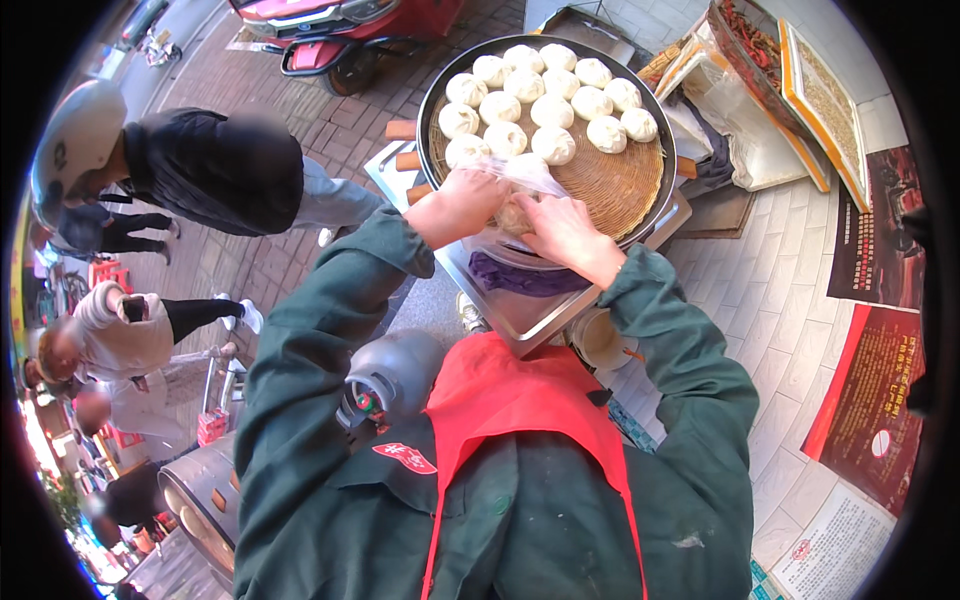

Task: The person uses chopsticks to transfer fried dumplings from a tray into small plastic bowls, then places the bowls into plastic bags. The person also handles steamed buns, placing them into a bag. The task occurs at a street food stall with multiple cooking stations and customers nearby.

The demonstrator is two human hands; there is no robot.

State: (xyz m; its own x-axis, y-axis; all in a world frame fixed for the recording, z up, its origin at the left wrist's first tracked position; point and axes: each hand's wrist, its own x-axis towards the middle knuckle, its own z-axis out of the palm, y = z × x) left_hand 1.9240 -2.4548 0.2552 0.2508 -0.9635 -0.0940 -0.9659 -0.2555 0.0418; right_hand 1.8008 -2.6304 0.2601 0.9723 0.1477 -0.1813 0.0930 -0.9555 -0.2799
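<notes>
Both my hands are at the near rim of a round steamer tray (645, 231) with a woven mat (604, 176). My left hand (465, 201) pinches the gathered upper part of a clear plastic bag (529, 174). The fingers of my right hand (566, 231) grip the bag from the other side. Something pale brown shows through the film between the hands, too covered to name. Several white pleated steamed buns (552, 111) fill the far and left parts of the mat. One bun (526, 165) is partly hidden behind the bag.
The steamer stands over a metal table (551, 319), with a purple cloth (525, 274) below its near rim. A grey gas cylinder (401, 367) is at lower left. Foam boxes (814, 97) lean by the tiled wall. A helmeted person (217, 169) stands left, near a red vehicle (322, 56).
</notes>
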